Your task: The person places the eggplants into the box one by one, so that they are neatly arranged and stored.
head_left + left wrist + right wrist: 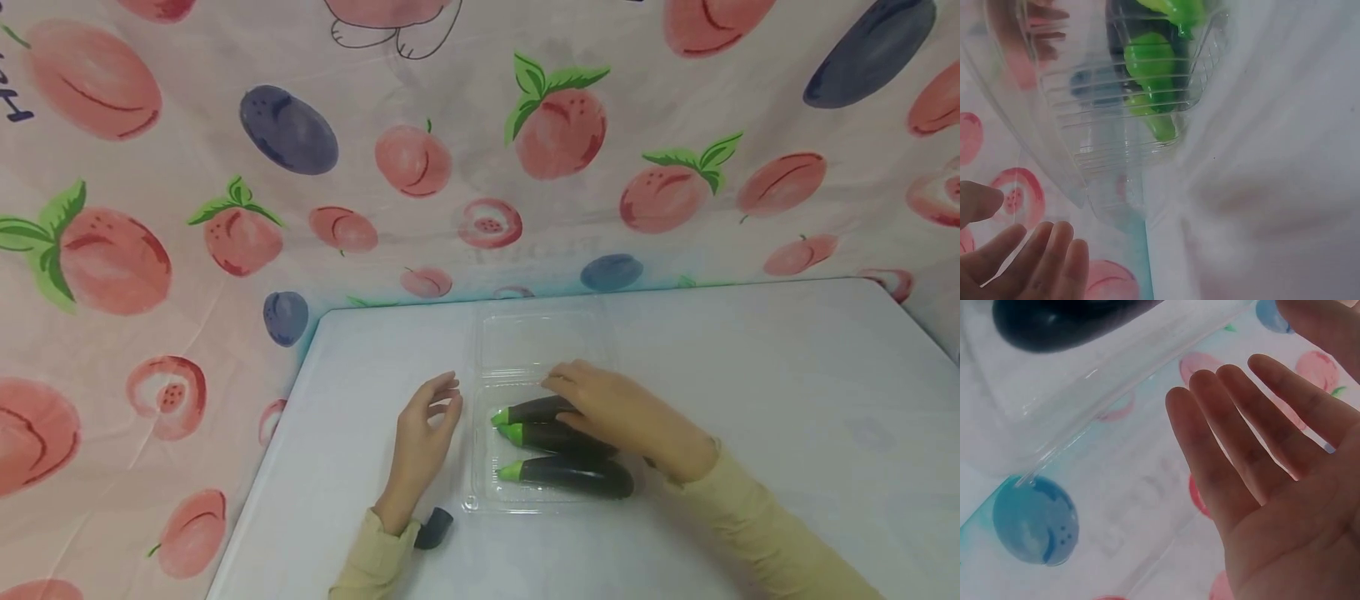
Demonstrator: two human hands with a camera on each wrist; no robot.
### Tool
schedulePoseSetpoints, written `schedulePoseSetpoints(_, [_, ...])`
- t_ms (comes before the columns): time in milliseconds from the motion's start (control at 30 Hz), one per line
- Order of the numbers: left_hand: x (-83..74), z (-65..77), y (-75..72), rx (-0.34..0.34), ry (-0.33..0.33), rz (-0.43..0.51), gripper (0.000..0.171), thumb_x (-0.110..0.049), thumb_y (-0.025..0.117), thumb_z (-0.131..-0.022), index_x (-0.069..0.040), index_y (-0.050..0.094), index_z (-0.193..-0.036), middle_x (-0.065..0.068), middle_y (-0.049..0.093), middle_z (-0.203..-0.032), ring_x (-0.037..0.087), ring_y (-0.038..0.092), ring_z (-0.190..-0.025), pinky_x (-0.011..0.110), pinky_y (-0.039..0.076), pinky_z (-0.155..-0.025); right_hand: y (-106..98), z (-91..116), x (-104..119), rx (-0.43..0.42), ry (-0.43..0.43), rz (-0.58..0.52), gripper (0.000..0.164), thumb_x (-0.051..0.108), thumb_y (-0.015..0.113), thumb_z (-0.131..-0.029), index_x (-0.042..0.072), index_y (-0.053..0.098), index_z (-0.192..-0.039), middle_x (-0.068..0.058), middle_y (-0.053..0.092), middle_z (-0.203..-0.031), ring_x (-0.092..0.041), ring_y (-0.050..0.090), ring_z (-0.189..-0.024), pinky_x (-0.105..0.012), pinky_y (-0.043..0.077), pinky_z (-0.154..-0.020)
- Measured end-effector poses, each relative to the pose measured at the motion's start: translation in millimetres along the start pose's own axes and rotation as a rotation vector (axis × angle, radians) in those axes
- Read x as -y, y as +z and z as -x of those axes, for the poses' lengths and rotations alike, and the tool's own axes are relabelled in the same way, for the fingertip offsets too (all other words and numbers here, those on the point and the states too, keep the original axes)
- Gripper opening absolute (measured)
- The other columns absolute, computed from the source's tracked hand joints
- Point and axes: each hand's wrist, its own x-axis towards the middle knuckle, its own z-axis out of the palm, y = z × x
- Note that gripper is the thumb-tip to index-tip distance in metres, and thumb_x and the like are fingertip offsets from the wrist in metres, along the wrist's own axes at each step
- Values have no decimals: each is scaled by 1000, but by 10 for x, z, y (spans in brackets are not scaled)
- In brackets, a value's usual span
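Three dark eggplants with green stem ends lie in a clear plastic clamshell box (491, 492), its lid (540, 337) folded back toward the wall. The front eggplant (581, 475) lies a little apart from the middle eggplant (555, 437) and the back eggplant (536, 410). Above the box's right side is my right hand (607, 404), covering part of the two rear eggplants; its fingers (1222, 450) are extended with nothing held. My left hand (423, 437) hovers beside the box's left edge, empty, fingers loosely bent. Green stem ends (1150, 62) show through the box wall in the left wrist view.
The box stands on a white table (750, 375). A fruit-print cloth (420, 75) hangs behind it and on the left. A dark strap-like piece (433, 528) sits by my left sleeve.
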Motion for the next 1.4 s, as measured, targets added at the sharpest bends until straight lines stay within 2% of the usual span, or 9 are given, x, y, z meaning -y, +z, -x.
schedulePoseSetpoints(500, [40,-99,69,2,-41,-5,37,-14,64,-97,-7,59,-133,8,67,-123,22,64,-113,39,57,-94,37,99,-314,-73,91,-14,43,20,77,-88,-1,62,-123,-15,63,-119,-30,61,-113,-44,56,-95])
schedulePoseSetpoints(733, [48,-171,110,15,-40,-8,38,-15,64,-97,-7,57,-134,9,67,-123,22,64,-114,38,57,-95,40,132,-441,-132,130,-18,44,20,76,-88,-4,62,-122,-20,62,-119,-34,60,-113,-49,55,-95])
schedulePoseSetpoints(933, [68,-245,138,28,-43,4,38,-15,63,-98,-7,57,-135,10,67,-124,23,65,-112,37,56,-95,41,167,-518,-141,183,-59,44,18,74,-89,-6,61,-123,-23,61,-120,-37,58,-115,-52,51,-100])
schedulePoseSetpoints(1167, [120,-319,184,55,-78,11,41,-17,63,-98,-5,55,-137,15,65,-127,26,65,-113,40,56,-97,49,204,-582,-170,238,-81,45,18,74,-89,-8,60,-124,-26,60,-121,-40,57,-116,-54,50,-101])
schedulePoseSetpoints(1400, [183,-368,225,71,-108,17,43,-20,63,-98,-4,54,-138,15,64,-128,26,64,-114,41,55,-98,84,215,-659,-153,274,-92,46,19,72,-91,-10,58,-125,-27,59,-120,-40,57,-115,-54,48,-102])
